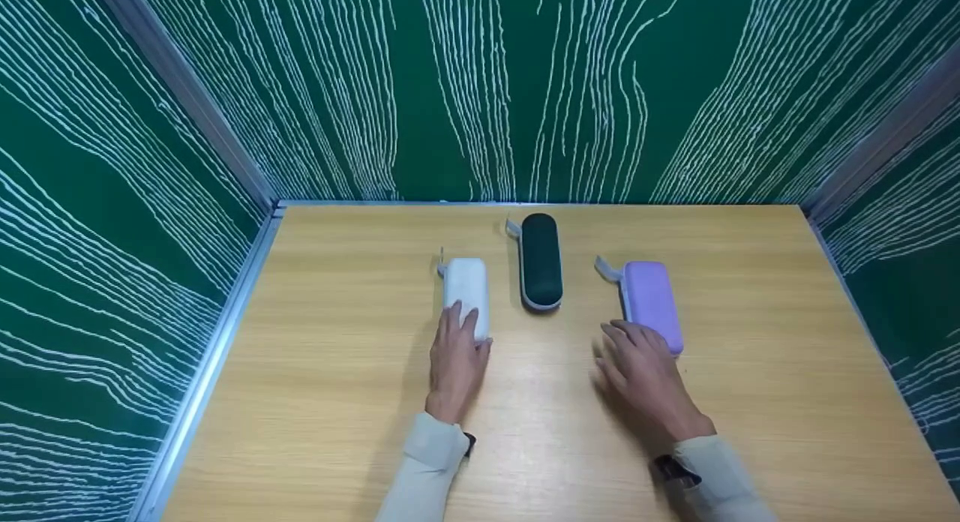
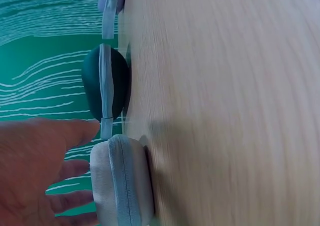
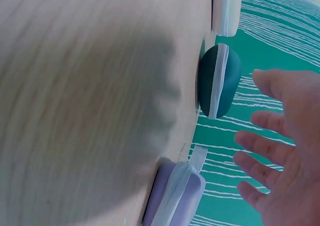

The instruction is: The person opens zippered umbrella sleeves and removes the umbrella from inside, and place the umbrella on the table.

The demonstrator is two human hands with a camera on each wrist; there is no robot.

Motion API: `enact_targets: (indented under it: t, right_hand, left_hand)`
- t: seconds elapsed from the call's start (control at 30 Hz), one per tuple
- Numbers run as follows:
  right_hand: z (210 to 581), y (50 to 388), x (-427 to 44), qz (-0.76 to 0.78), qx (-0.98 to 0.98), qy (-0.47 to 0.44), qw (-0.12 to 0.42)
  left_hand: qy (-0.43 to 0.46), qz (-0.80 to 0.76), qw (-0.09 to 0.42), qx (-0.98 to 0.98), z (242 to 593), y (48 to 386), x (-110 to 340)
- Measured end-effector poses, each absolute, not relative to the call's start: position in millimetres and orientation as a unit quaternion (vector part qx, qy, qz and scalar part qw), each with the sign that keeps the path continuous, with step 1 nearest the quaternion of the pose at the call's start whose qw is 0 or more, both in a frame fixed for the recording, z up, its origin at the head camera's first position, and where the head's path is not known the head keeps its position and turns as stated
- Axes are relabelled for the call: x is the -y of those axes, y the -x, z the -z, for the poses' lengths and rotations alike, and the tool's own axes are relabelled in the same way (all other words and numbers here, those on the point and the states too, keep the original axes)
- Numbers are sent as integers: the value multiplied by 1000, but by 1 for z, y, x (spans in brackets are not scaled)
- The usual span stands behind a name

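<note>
Three zipped cases lie on the table. My left hand (image 1: pixel 456 364) is over the near end of the white case (image 1: pixel 466 282), its fingertips on or just above the top; in the left wrist view the hand (image 2: pixel 35 171) has spread fingers beside the white case (image 2: pixel 122 181). Over the near left part of the purple case (image 1: pixel 651 297) hovers my right hand (image 1: pixel 646 372), fingers loosely extended and holding nothing. The right wrist view has that hand (image 3: pixel 285 136) apart from the purple case (image 3: pixel 175 196). Between and beyond both hands lies the dark green case (image 1: pixel 541 259).
The wooden table (image 1: pixel 337 297) is bordered by a metal edge strip (image 1: pixel 217 342) at the left. Green walls (image 1: pixel 465 94) with white wavy lines rise behind it and on both sides. Small pull tabs stick out from the cases.
</note>
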State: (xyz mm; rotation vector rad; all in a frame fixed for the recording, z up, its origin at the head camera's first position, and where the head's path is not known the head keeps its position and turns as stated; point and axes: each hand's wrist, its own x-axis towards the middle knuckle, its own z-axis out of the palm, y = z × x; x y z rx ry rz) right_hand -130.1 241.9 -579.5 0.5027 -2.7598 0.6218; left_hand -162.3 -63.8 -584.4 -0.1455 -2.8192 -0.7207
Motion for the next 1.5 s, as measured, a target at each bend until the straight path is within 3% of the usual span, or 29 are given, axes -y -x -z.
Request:
enact_targets:
  t: [0.7, 1.0, 1.5]
  right_hand:
    - [573, 141, -219, -224, 955, -181, 65]
    - [572, 151, -202, -230, 944, -211, 110]
    - [569, 165, -182, -242, 939, -222, 105]
  left_hand:
    - [35, 230, 93, 968, 581, 162, 62]
    - [39, 240, 116, 963, 585, 164, 61]
    - [38, 237, 97, 966, 584, 161, 62]
